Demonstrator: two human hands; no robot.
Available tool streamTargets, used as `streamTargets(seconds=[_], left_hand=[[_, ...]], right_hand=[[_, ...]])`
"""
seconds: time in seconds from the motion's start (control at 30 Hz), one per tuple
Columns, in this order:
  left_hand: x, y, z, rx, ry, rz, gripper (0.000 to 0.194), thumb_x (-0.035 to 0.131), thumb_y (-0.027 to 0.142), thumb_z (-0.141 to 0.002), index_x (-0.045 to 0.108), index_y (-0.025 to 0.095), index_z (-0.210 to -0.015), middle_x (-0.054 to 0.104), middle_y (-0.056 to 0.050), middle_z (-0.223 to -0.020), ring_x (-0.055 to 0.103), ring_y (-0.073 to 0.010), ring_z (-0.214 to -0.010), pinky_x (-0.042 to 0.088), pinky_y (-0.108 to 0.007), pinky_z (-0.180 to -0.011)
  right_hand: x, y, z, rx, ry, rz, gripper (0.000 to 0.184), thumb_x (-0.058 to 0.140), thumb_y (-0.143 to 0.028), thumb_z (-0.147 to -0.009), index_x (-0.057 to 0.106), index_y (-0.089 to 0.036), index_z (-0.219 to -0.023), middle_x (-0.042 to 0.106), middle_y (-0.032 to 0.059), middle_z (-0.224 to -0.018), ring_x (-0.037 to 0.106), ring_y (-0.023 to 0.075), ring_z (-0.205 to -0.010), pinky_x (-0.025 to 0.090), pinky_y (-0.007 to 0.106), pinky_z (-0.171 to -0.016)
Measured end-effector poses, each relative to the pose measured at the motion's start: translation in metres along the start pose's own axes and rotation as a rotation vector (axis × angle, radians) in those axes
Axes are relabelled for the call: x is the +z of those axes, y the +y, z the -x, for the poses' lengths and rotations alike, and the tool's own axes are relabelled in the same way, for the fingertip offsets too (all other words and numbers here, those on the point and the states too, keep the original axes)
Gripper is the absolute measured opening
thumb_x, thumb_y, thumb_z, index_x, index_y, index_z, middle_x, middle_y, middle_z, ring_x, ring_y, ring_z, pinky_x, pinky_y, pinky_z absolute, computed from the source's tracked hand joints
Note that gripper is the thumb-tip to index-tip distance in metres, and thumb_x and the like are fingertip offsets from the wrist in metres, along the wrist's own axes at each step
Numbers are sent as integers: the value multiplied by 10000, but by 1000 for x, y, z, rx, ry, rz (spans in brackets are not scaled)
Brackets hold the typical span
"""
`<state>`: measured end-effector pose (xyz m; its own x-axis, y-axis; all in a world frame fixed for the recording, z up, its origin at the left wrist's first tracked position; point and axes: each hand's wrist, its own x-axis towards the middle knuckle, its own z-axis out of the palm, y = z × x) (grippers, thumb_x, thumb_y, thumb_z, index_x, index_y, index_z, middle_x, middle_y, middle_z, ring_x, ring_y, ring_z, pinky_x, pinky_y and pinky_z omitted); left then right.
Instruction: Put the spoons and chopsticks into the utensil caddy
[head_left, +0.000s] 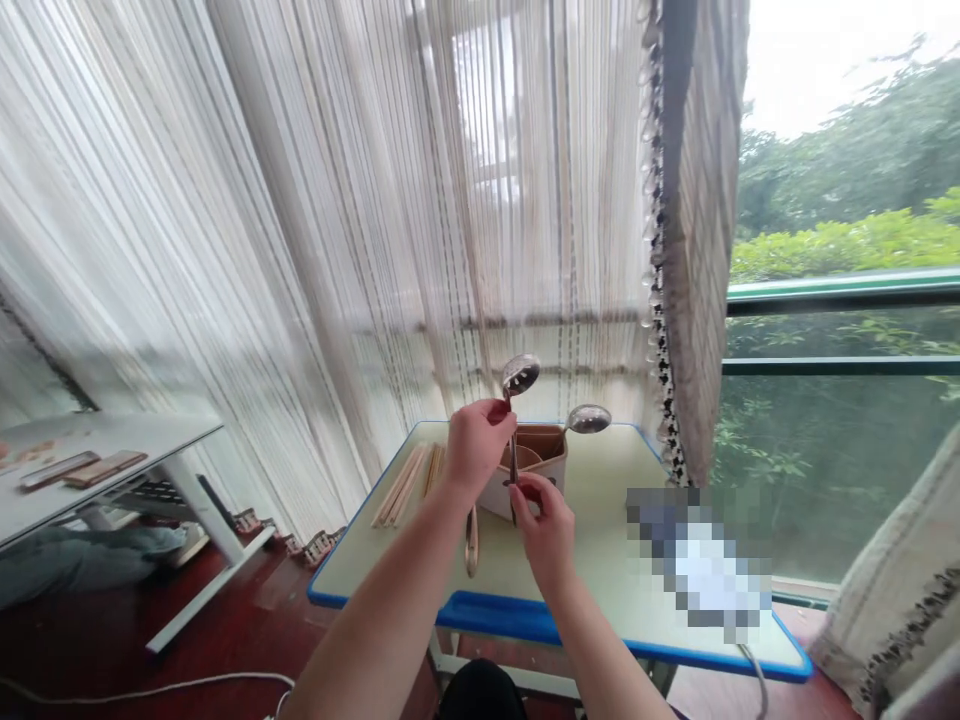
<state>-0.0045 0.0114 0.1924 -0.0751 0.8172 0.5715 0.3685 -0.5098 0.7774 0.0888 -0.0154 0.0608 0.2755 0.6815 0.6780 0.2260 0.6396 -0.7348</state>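
A metal slotted ladle [522, 374] stands upright in both my hands, its bowl with holes at the top. My left hand [478, 445] is closed on the handle just under the bowl. Lower down, my right hand [546, 518] pinches the same handle. Right behind the hands is a utensil holder [553, 466], pale outside and brown inside, partly covered by them. A second ladle [589, 419] leans out of its right side. Under my left wrist, the handle of another metal utensil [472, 545] lies on the table; its other end is hidden.
Light wooden chopsticks [397, 488] and a darker bundle of sticks [433, 468] lie left on the blue-edged table [600, 590]. A pixelated object [705, 560] with a cable sits at the right. Another table [176, 440] stands far left; a curtain [360, 200] hangs behind.
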Motion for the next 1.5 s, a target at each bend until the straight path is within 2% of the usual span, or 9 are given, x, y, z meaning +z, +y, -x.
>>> streamTargets(seconds=[0.1,0.2,0.33,0.47,0.77,0.93,1.07,1.27,1.5], left_hand=[[25,20,-5,21,-74,63,187,640,299,-692,681,153,-802,689,-64,-731,638,-171,-676,501,-286,-663],[52,30,-9,14,-130,133,192,642,281,-689,680,143,-818,690,-68,-748,644,-178,-710,510,-294,-689],[83,33,-12,-21,-252,277,157,595,233,-712,677,148,-816,689,-47,-745,648,-172,-720,524,-284,-683],[103,31,-11,-4,-357,325,134,587,203,-711,678,158,-797,689,-35,-753,647,-167,-740,522,-281,-720],[125,18,-12,-41,-332,251,164,630,234,-705,670,149,-839,696,-70,-805,648,-186,-764,522,-294,-707],[132,6,-19,-92,-406,361,254,678,277,-674,665,133,-882,697,-82,-836,645,-182,-779,521,-324,-754],[128,-2,-22,-149,-485,427,319,720,269,-631,665,125,-910,700,-90,-878,647,-191,-823,511,-346,-804],[124,-15,-23,-125,-257,454,394,720,300,-632,651,133,-982,693,-93,-950,649,-207,-877,495,-380,-850],[143,-10,-17,-94,-121,299,338,724,304,-625,648,155,-918,701,-75,-887,657,-189,-820,511,-312,-775]], right_hand=[[-30,-2,-20,134,-51,-98,213,568,-321,-789,624,-169,-927,676,60,-804,631,167,-707,524,284,-659],[-55,1,-39,204,-72,-218,265,605,-348,-760,637,-164,-948,694,79,-869,649,192,-781,533,306,-694],[-84,15,-58,255,-94,-354,346,609,-358,-757,618,-170,-1047,698,86,-923,661,209,-808,542,368,-737],[-105,29,-64,238,-140,-287,306,611,-347,-754,649,-182,-1009,703,74,-914,663,219,-823,542,379,-755],[-107,43,-69,34,-38,53,287,574,-299,-786,653,-193,-1041,700,69,-901,663,178,-750,546,301,-721],[-111,57,-69,107,-43,-27,282,571,-311,-792,653,-186,-1031,702,75,-910,667,186,-762,542,314,-732],[-116,63,-68,148,-60,-63,260,551,-323,-802,666,-199,-999,705,58,-865,667,178,-732,543,309,-717],[-113,68,-68,202,18,-94,270,524,-330,-813,658,-208,-1014,686,39,-808,639,146,-635,550,280,-596],[-107,60,-64,78,22,105,244,522,-289,-813,665,-219,-999,694,47,-859,648,165,-744,523,281,-700]])
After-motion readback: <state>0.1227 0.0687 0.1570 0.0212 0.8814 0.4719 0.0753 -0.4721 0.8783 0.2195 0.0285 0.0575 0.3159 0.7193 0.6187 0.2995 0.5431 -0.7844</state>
